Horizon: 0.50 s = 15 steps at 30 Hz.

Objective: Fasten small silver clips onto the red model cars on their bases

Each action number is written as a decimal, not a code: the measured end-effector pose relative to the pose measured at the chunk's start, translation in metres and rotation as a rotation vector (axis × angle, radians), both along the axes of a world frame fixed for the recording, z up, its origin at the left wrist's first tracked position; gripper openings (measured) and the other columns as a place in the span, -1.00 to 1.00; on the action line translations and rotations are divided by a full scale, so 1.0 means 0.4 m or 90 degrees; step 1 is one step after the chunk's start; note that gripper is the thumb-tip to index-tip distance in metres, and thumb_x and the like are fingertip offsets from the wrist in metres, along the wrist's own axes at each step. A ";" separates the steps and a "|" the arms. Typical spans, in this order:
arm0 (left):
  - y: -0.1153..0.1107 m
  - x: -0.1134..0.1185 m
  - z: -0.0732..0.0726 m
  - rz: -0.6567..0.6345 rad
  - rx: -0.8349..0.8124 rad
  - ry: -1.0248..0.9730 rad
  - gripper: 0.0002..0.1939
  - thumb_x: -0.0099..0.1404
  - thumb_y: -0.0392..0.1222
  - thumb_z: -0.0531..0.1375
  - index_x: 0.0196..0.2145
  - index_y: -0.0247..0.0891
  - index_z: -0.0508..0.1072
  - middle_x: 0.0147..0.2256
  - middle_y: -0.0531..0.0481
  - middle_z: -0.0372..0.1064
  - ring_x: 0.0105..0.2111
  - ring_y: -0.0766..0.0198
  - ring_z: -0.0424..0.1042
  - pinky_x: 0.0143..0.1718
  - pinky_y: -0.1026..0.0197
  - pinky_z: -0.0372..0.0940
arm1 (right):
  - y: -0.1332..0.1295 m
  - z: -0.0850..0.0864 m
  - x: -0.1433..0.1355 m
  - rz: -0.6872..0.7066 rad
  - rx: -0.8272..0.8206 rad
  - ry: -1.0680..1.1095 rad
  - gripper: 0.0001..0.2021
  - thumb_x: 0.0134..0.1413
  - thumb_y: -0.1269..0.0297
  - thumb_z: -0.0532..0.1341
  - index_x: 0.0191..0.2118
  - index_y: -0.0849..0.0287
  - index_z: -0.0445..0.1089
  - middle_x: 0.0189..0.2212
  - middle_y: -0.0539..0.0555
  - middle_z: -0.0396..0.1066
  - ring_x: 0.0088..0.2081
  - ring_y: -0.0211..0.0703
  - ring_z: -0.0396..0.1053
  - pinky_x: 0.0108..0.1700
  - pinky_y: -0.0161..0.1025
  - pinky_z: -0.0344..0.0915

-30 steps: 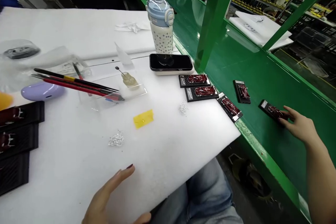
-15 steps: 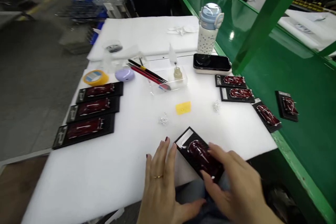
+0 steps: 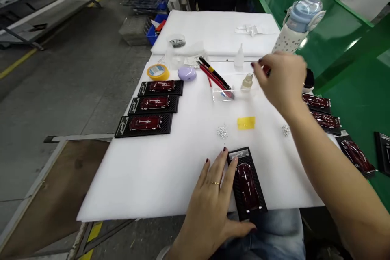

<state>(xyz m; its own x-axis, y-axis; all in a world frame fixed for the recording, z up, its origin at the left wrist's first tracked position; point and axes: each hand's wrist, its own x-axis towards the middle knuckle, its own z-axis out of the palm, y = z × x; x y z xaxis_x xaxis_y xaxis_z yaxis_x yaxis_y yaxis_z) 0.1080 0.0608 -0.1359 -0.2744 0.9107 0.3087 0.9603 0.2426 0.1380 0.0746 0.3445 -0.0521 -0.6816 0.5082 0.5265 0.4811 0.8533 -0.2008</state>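
A dark red model car sits on a black textured base with a silver label at the table's front edge. My left hand lies open along the base's left side, fingers stretched, one fingertip over the label and the thumb by its near end. My right hand reaches out to a small glass bottle and pinches a thin stick above its mouth. Between the car and the bottle lie a yellow sticky piece and a pile of tiny silvery parts.
Three mounted red cars stand at left, several more at right. Behind are yellow tape, a purple case, pens by a clear tray and a tumbler. A second silvery pile lies right. A green partition borders the table.
My right hand has left the model car and moved forward to the small bottle, where it now pinches the stick. The car's base has turned straighter, with my left hand against it. The view shifted left.
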 end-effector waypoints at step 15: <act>0.003 -0.001 -0.010 0.003 -0.018 -0.026 0.30 -0.27 0.53 0.38 0.27 -0.36 0.25 0.30 -0.39 0.24 0.28 -0.11 0.31 0.20 -0.17 0.36 | -0.259 -0.210 0.399 -0.085 -0.689 0.344 -0.70 0.16 0.11 0.39 -0.47 0.17 0.40 -0.54 -0.03 0.35 -0.54 -0.39 0.21 -0.51 -0.38 0.14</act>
<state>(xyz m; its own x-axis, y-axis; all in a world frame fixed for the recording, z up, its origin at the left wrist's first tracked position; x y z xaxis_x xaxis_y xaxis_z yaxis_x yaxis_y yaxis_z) 0.1076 0.0620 -0.1397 -0.2908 0.9174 0.2716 0.9528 0.2518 0.1696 0.2340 0.2407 -0.1361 -0.4143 0.9100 -0.0140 0.1869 0.0700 -0.9799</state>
